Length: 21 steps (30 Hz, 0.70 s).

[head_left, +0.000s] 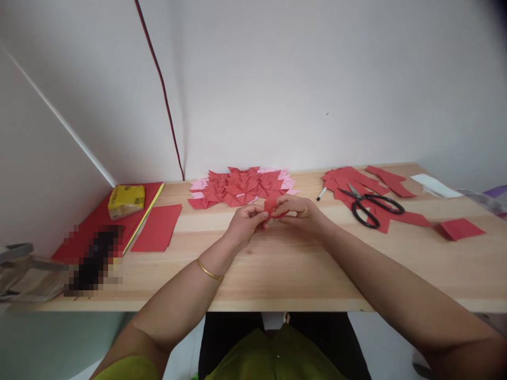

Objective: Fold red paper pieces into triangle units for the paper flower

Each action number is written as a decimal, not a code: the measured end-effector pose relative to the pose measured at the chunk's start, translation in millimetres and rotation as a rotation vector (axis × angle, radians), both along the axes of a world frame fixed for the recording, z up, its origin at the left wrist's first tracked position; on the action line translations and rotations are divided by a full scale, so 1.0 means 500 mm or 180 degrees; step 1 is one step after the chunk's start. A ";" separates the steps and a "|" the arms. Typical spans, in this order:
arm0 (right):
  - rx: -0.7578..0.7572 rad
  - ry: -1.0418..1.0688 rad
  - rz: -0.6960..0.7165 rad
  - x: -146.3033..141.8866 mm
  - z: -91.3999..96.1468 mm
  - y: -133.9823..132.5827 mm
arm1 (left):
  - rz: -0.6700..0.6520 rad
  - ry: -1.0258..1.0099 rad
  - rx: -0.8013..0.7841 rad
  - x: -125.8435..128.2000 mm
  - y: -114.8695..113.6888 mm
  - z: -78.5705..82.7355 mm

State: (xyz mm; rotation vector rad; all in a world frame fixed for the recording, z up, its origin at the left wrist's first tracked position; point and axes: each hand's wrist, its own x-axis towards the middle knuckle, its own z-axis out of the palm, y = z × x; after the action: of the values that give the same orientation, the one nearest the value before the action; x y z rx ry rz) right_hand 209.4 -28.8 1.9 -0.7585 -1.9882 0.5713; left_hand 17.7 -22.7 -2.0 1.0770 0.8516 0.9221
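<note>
Both hands meet over the middle of the wooden table (277,269), pinching one small folded red paper piece (272,206). My left hand (247,222), with a gold bangle on its wrist, grips the piece's left side with closed fingers. My right hand (299,210) pinches its right side. Just behind the hands lies a pile of folded red and pink paper pieces (241,187).
Black scissors (370,206) rest on cut red paper strips (356,179) at the right, with a pen (321,194) beside them. A red paper square (461,228) lies far right. At the left are red sheets (157,227), a yellow tissue pack (127,200) and a blurred dark object (95,258).
</note>
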 end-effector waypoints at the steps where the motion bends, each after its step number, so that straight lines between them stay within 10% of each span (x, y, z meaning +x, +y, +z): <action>1: -0.0035 0.0019 0.0021 0.000 0.001 -0.001 | 0.0005 0.0025 0.0003 0.000 -0.001 0.002; 21: -0.1038 0.0092 0.0172 0.004 0.028 -0.012 | -0.0417 0.0150 0.0151 -0.005 -0.005 0.018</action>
State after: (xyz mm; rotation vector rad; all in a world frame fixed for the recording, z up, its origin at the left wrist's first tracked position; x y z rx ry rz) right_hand 211.3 -34.7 16.0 -0.8880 -1.9165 0.9486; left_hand 15.0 -25.2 7.1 1.1853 0.7911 0.8132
